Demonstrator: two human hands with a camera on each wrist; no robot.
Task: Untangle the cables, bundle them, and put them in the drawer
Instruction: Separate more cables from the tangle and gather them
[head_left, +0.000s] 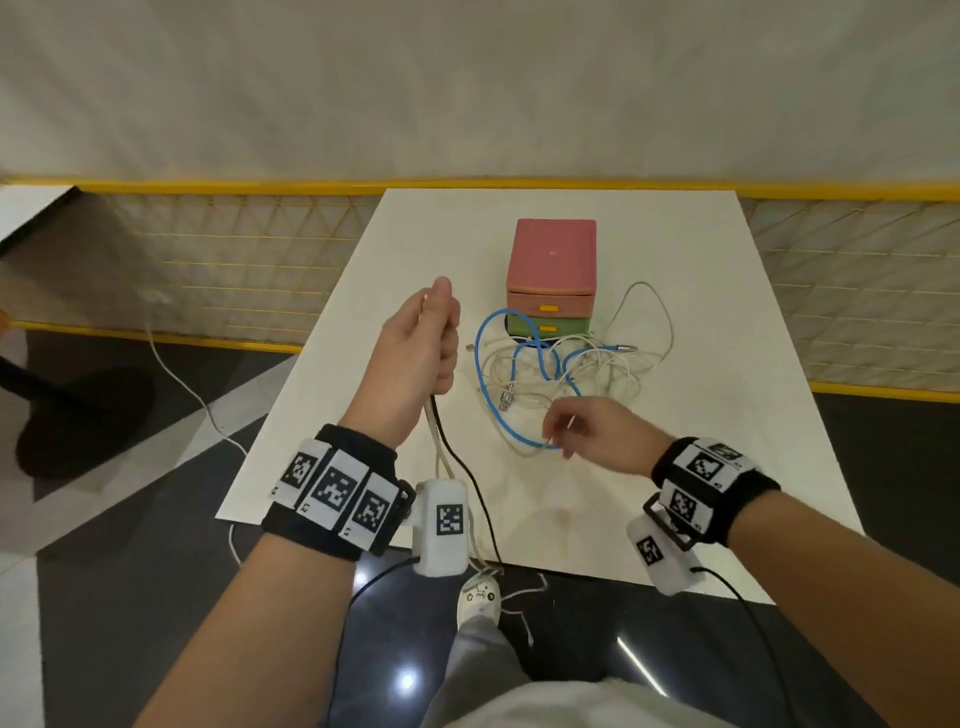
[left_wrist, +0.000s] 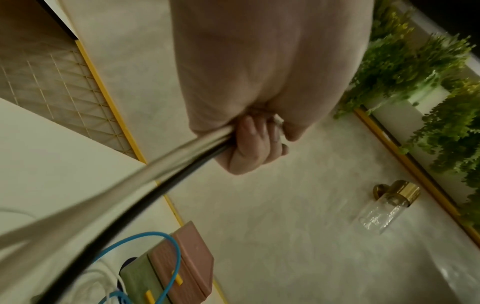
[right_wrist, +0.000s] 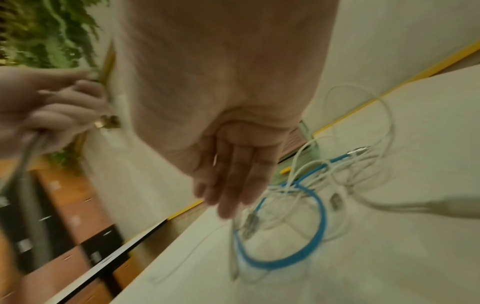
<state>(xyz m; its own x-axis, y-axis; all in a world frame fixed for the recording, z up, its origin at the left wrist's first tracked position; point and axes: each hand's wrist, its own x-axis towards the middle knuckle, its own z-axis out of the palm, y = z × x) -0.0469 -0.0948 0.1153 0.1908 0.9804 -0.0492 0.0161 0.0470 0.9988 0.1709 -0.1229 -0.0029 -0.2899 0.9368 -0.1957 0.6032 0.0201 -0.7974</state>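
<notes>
Currently our left hand (head_left: 415, 343) grips a white and a black cable (head_left: 470, 473), raised. Right hand (head_left: 592, 431), fingers relaxed and empty, hovers over the tangle (head_left: 561, 374) just beyond it, before the closed drawers (head_left: 550, 301). Risk: yanking one strand tightens knots, drags the pile off the surface (head_left: 701, 441).

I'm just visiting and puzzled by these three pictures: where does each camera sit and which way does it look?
Head: worn on the head, looking down at the table, both forearms and a shoe.
Left wrist: looks along the left hand and its grip on pale and black cables.
Right wrist: looks along the right hand, fingers straight above the blue cable.
Shared: blue cable and drawer box.
</notes>
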